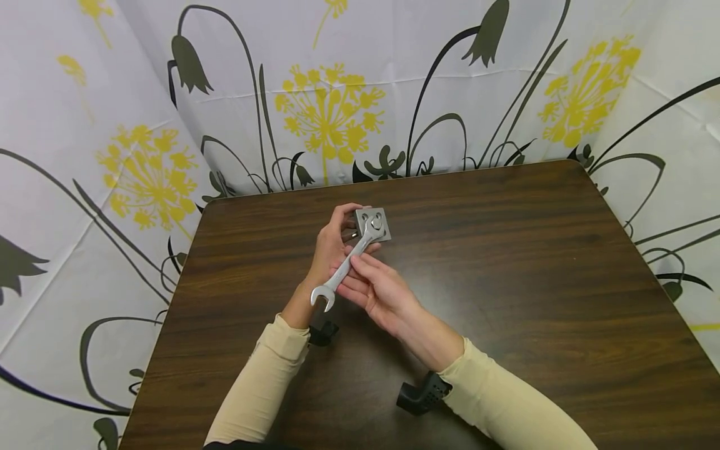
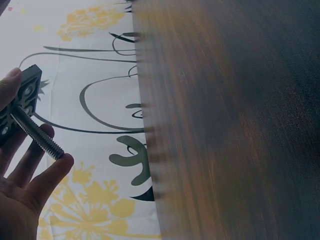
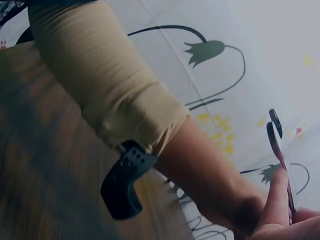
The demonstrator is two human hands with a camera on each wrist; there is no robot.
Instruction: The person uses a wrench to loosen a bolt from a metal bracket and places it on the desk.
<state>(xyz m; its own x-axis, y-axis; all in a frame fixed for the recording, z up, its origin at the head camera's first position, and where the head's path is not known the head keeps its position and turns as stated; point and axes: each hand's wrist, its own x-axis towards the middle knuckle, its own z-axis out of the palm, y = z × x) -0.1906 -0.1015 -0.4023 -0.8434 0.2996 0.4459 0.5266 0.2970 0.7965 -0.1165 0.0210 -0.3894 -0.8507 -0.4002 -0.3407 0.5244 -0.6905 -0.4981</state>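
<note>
Floral curtain [image 1: 427, 37] fills the top of the frame and runs down both sides. Below it, your dark wood-grain surface [image 1: 506, 281]; the work is held near mid-frame, off the surface.

Your left hand [image 1: 330, 250], just left of centre, grips a drilled square metal plate [image 1: 385, 224] by thumb and fingers. Your right hand [image 1: 388, 290], lower and further right, pinches the handle of a combination wrench [image 1: 343, 270] between thumb and fingers.

The wrench slants through the centre: open end toward lower left, engaging nothing; ring end up at the plate, around the bolt [image 2: 37, 132] head. Left wrist view, left edge: the threaded shank sticks out of the plate's other side, one left fingertip at its end, apparently touching. No nut visible on the threads.

Step in hand, as I read it: you are turning the bolt by the ring end, or just setting up to. Next move would call for a firm left grip against twist, the ring square on the head, and a short swing of the handle. Likely trouble: ring tipping off the head, or the plate rotating along. Turning direction cannot be told.
</note>
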